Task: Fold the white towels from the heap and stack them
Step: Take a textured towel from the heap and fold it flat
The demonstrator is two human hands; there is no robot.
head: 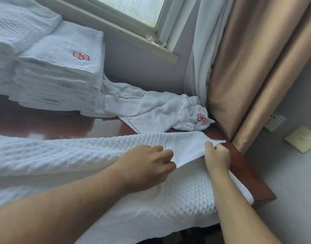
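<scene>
A large white waffle-weave towel (pixel 84 152) lies spread across the near part of the dark wooden table (pixel 50 124). My right hand (pixel 217 155) pinches its far right corner and lifts that edge off the table. My left hand (pixel 147 166) grips the same raised edge just to the left, fingers curled under the fold. A stack of folded white towels (pixel 63 71) with a red emblem on top stands at the back left. A small heap of unfolded white towels (pixel 160 110) lies behind the spread towel, near the curtain.
A taller pile of folded linen (pixel 13 32) sits at the far left. A window sill (pixel 133 37) with a glass ashtray (pixel 155 40) runs behind. White and tan curtains (pixel 248 67) hang at the right. The table's right edge (pixel 253 173) drops off beside a wall with outlets.
</scene>
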